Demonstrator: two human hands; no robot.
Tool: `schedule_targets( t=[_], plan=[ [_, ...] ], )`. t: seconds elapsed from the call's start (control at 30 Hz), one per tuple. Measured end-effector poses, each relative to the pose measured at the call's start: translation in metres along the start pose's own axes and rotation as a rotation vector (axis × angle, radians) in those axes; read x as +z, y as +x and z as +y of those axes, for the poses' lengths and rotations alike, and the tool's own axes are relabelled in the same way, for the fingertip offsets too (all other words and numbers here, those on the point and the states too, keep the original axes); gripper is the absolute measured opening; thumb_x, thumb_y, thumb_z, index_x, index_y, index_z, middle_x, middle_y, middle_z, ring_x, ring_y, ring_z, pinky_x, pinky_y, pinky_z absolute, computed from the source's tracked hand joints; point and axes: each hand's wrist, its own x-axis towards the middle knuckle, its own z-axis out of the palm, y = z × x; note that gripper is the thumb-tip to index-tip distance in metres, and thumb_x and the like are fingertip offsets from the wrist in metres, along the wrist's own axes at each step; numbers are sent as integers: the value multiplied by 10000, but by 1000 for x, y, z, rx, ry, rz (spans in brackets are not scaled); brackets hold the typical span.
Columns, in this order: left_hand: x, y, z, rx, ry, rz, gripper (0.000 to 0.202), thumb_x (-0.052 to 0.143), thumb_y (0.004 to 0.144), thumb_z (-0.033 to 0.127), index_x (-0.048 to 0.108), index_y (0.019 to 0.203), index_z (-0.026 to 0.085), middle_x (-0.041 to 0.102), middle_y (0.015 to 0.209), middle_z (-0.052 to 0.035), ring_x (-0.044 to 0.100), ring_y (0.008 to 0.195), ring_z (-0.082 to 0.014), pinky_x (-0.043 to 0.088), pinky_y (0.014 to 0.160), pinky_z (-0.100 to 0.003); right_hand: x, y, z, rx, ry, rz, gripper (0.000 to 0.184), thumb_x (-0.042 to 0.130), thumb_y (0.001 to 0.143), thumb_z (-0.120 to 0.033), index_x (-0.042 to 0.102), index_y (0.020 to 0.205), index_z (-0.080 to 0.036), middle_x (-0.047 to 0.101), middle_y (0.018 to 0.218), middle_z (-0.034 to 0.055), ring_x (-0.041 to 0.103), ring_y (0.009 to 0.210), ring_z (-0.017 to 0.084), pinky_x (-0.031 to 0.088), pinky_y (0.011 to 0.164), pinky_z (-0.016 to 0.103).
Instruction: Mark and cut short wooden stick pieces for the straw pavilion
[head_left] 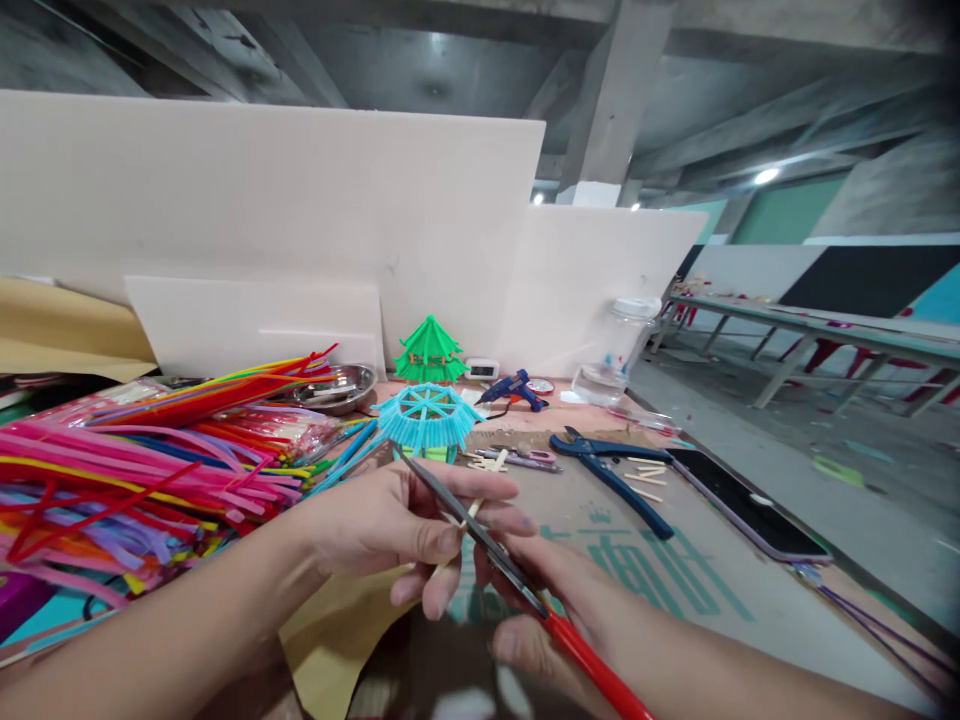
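Between the thumb and fingers of my left hand [382, 520] is a thin pale wooden stick [474, 510]. My right hand [559, 590] grips red-handled scissors [589, 655], whose dark blades point up and left across the left hand's fingers. The blades cross close to the stick; whether they touch it I cannot tell. Just beyond the hands stands a small model with a light-blue ribbed roof [427, 415], and behind that a green tiered roof [430, 350]. Short pale stick pieces [491, 460] lie beside the blue model.
Bundles of coloured pipe cleaners [150, 470] cover the left side, by a metal bowl [341, 388]. Blue-handled cutters [615, 475], a phone [746, 505], a glue gun [514, 390] and a clear jar [615, 350] lie or stand right. White boards [262, 190] rise behind.
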Motion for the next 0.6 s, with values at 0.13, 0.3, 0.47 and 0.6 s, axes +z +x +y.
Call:
schedule_targets(
  t=[0.13, 0.3, 0.47, 0.6],
  plan=[
    [1, -2, 3, 52, -6, -7, 416, 755, 813, 191, 683, 1207, 301, 637, 1317, -118, 692, 547, -85, 467, 387, -104, 2, 1, 4, -8, 28, 28, 276, 612, 874, -422, 587, 994, -174, 598, 890, 39, 522, 734, 158, 454, 659, 255],
    [0, -6, 11, 29, 66, 49, 446, 739, 829, 195, 652, 1258, 281, 629, 1324, -128, 684, 564, -68, 469, 420, -90, -2, 2, 20, -5, -65, 41, 231, 623, 884, -407, 565, 852, -185, 423, 632, -52, 343, 558, 102, 266, 508, 224],
    [-10, -10, 23, 14, 227, 64, 537, 766, 808, 238, 603, 1317, 294, 521, 1439, -155, 681, 577, -63, 471, 428, -97, -16, -4, 6, -90, 119, 123, 365, 611, 886, -543, 574, 1041, -215, 490, 787, 1, 430, 654, 138, 369, 570, 244],
    [-15, -14, 31, 29, 286, 137, 489, 750, 824, 224, 622, 1287, 316, 430, 1510, -152, 666, 583, -40, 456, 449, -99, -39, -5, -11, -47, -7, 270, 407, 602, 857, -611, 589, 1025, -241, 471, 732, 6, 439, 609, 156, 384, 523, 262]
  ],
)
